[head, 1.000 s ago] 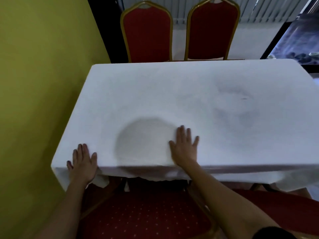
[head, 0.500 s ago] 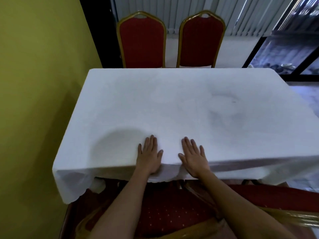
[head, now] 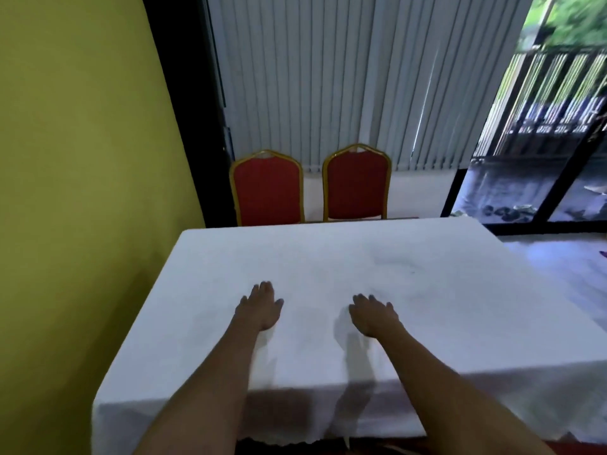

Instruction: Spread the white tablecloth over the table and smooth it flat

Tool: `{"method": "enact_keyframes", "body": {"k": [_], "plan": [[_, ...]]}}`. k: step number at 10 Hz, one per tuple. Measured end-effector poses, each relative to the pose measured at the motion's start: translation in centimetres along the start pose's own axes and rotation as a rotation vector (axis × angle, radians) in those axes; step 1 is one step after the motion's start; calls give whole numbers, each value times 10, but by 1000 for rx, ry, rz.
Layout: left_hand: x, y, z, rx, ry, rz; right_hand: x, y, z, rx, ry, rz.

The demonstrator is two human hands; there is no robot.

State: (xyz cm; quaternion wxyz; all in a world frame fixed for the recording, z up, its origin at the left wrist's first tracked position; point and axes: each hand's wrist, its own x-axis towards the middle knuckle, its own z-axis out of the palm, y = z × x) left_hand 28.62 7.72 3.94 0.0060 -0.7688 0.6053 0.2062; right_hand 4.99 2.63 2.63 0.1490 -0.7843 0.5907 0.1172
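White tablecloth (head: 361,257) covers the whole top across the middle of the frame, and its near edge hangs over the front at the bottom. The table underneath is hidden from my feed. The person's left hand (head: 261,307) and right hand (head: 372,315) lie palm down on the cloth at centre frame, well apart from each other, with fingers straight and gripping nothing. A shadow under the right palm leaves me unable to tell whether it presses fully or hovers just above the fabric.

Two red chairs with gold frames, one (head: 267,192) beside the other (head: 356,185), stand at the far side in mid-frame. A yellow wall (head: 82,159) fills the left, grey vertical blinds (head: 328,77) run along the top, and a glass door (head: 542,178) is at the right.

From my station, I judge the spreading done and the smoothing under way. The cloth sits square and reaches every visible edge. Faint creases (head: 397,267) show right of centre, just beyond the right hand's fingertips. The next move, as I see it, calls for flat palms sliding outward and away, with the right hand carrying over those creases toward the right edge. The pressure should be light enough that the cloth does not drag off its even overhang.
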Motion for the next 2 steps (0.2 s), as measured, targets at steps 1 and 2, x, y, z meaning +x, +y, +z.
{"method": "enact_keyframes", "body": {"k": [1,2], "plan": [[-1,35,-74,36,201,43,8,-26,-82,35,230,-96],[-1,61,-133,59,330,89,8,-47,-146,80,376,-158]]}}
